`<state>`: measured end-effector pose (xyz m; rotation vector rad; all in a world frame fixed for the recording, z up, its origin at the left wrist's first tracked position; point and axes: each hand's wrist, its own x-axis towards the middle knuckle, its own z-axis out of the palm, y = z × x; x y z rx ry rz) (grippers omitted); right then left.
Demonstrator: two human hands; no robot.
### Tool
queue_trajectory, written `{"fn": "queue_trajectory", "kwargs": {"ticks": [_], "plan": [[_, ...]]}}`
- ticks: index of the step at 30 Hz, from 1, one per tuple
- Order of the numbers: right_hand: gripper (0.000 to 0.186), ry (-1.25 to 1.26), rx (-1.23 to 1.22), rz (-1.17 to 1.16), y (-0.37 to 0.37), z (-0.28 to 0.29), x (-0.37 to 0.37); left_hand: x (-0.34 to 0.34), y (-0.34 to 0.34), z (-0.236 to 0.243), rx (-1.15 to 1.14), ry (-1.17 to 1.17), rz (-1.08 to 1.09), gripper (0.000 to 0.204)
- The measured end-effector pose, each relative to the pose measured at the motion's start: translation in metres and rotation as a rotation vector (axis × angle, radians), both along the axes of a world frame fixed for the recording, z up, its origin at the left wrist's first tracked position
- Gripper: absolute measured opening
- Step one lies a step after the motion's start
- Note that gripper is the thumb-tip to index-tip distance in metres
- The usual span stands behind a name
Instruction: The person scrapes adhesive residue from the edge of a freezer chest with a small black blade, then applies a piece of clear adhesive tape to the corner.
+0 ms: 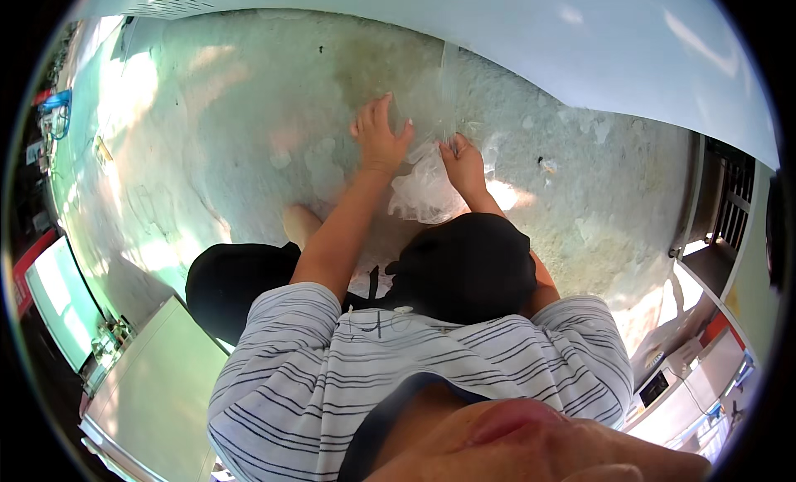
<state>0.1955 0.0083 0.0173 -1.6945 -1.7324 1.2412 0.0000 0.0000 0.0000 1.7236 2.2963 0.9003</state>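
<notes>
My left hand (pixel 381 139) is held out above the concrete floor, its fingers apart, and I see nothing in its grasp. Close by on the right, my right hand (pixel 466 165) has its thumb and fingers pinched together on clear plastic. That plastic looks like part of a crumpled, see-through plastic bag (pixel 424 187), bunched between my wrists and in front of my right knee. A faint, upright see-through strip (pixel 448 88) shows beyond my right fingers; whether it belongs to the bag I cannot tell.
A large pale panel (pixel 580 42) spans the far side and far right. My black-clad knees (pixel 464 266) are bent below my hands. A pale cabinet (pixel 157 391) stands at lower left, a dark slatted rack (pixel 730 192) at right. Sunlit patches mark the stained floor (pixel 274 109).
</notes>
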Motion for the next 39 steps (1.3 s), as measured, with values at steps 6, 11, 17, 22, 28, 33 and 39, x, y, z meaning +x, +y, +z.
{"fn": "queue_trajectory", "kwargs": {"ticks": [6,11,17,22,28,33,39], "plan": [[0.028,-0.099,0.009,-0.094,-0.030,0.026,0.019,0.006,0.077,0.043,0.014,-0.632,-0.043,0.044],[0.030,-0.071,0.080,-0.086,-0.049,0.024,-0.009,0.045,0.164,0.024,-0.342,-1.156,0.064,0.052],[0.029,-0.150,0.101,0.065,-0.068,0.019,-0.008,0.053,0.182,-0.010,-0.605,-1.235,0.078,0.044],[0.032,-0.198,-0.026,0.262,-0.105,0.013,0.002,0.059,0.175,-0.035,-0.421,-0.867,-0.044,0.039],[0.038,-0.131,0.218,0.111,-0.096,0.030,-0.004,0.079,0.179,-0.024,-0.142,-1.029,0.038,0.034],[0.039,-0.114,0.312,0.127,-0.097,0.015,-0.005,0.083,0.183,-0.023,-0.187,-0.755,0.103,0.035],[0.038,-0.228,0.392,0.085,-0.091,0.025,0.004,0.084,0.184,-0.039,-0.117,-0.580,0.052,0.026]]}}
